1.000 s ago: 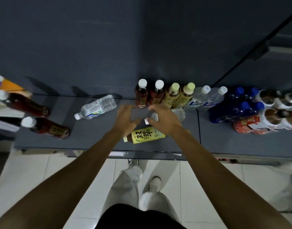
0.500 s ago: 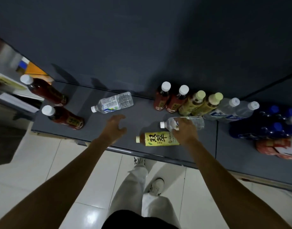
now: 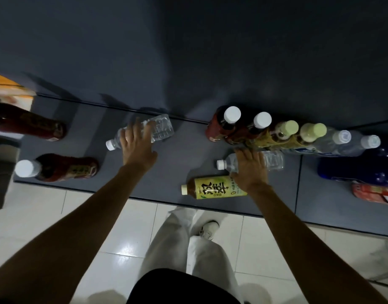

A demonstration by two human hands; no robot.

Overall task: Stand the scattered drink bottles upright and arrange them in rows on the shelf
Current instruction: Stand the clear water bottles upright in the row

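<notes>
This looks like a shop, or a mock-up of one: a low, dark grey shelf (image 3: 188, 150) runs along a matching dark back panel (image 3: 188, 51), its front edge standing over a glossy pale tiled floor (image 3: 114, 249). Along the shelf's back edge, packaged drinks stand sorted by kind as retail stock would be: brown tea bottles (image 3: 223, 126), pale-capped tea bottles (image 3: 285, 133) and clear water bottles (image 3: 342, 142). Toward the shelf's right end sit what seem to be blue-wrapped multipacks (image 3: 364, 170), though the dim light there leaves them unclear.
</notes>
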